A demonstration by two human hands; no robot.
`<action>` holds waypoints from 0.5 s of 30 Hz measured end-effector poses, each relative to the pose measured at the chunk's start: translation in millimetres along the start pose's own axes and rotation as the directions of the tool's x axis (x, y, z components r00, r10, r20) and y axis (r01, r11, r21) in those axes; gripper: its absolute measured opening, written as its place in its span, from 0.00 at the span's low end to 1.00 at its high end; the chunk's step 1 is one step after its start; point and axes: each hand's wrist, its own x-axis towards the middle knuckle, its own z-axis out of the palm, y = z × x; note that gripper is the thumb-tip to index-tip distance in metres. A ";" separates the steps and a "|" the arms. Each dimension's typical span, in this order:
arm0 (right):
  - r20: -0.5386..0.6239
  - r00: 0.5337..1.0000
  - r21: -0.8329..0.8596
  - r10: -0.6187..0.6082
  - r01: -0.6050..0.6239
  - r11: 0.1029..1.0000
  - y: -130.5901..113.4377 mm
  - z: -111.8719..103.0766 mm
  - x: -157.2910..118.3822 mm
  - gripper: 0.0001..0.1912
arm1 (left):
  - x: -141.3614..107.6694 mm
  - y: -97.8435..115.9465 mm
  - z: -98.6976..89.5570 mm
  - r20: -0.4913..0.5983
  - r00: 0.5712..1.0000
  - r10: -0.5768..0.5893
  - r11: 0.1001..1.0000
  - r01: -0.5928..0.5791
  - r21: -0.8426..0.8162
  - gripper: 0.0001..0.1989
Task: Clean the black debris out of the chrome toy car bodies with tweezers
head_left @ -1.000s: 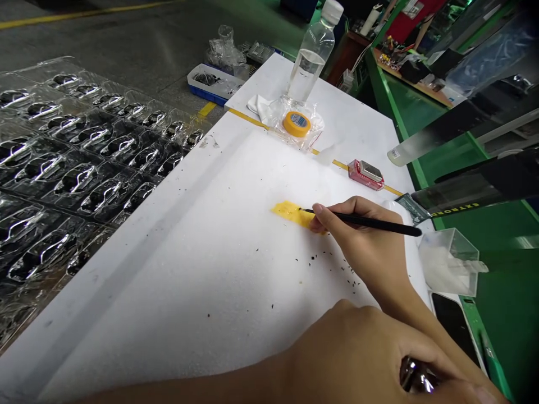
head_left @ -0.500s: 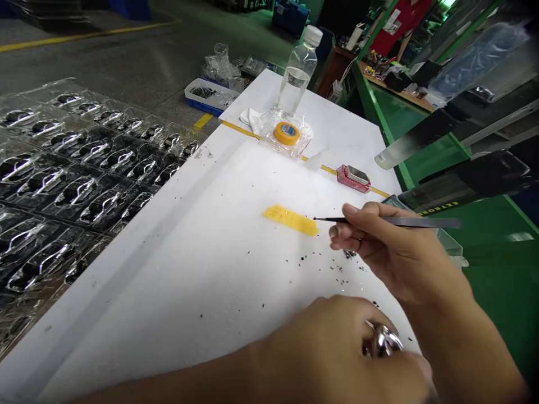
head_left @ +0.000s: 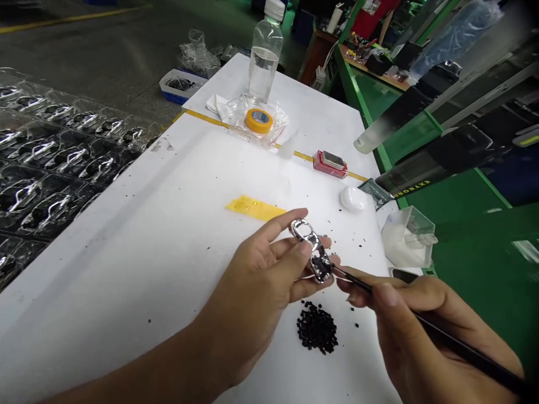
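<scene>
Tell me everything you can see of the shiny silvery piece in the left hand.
The silvery piece is small, elongated and mirror-bright, like chromed metal or plastic. Its far end is a rounded loop around an opening; its near end holds a dark area whose details are too small to tell. The left hand pinches it, tilted, above the white surface. The tip of the right hand's black tool is at its near end, apparently touching.

Left hand (head_left: 263,266): turned over from its closed, knuckles-up position; chrome part (head_left: 314,245) now exposed between thumb and fingers, at four o'clock from the yellow strip (head_left: 256,208). Right hand (head_left: 421,306): withdrawn from the strip; tip of slim black tool (head_left: 455,344) relocated to the part's four o'clock edge. Pile of black pieces (head_left: 317,329): now uncovered, at six o'clock from the part.
</scene>
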 end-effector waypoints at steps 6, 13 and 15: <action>-0.084 0.996 -0.022 -0.028 0.027 0.999 -12.9 19.4 -0.4 0.13 | -0.6 -4.0 -4.2 0.040 0.995 0.088 0.996 -0.089 0.013 0.19; -0.065 0.996 -0.049 -0.055 0.052 0.997 -8.0 17.2 -1.2 0.09 | 0.4 -3.6 -3.6 0.049 0.991 0.125 0.990 -0.128 0.064 0.19; -0.050 0.997 -0.066 -0.062 0.059 0.996 -7.6 16.9 -0.7 0.08 | 1.2 -4.1 -4.9 0.051 0.990 0.131 0.989 -0.134 0.058 0.18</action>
